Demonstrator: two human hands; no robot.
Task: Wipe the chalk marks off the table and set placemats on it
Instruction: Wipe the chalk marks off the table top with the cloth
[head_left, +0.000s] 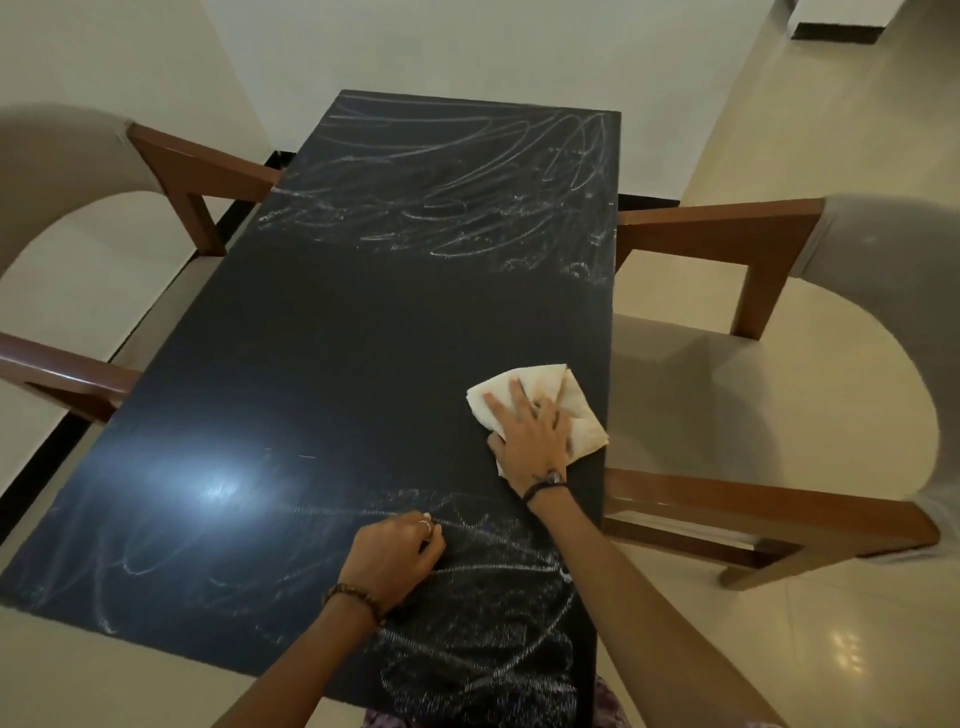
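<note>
A black table (332, 332) stretches away from me. White chalk marks (467, 176) cover its far end, and more chalk scribbles (483, 623) fill the near right part. A broad band across the middle is dark and free of chalk. My right hand (530, 431) presses flat, fingers spread, on a crumpled white cloth (545, 384) near the table's right edge. My left hand (395, 556) rests on the near part of the table with its fingers curled under, nothing visible in it.
A wooden armchair with a beige seat (769, 374) stands close at the right side. Another like it (62, 244) stands at the left. A white wall lies beyond the far end. Tiled floor (810, 649) shows at the right.
</note>
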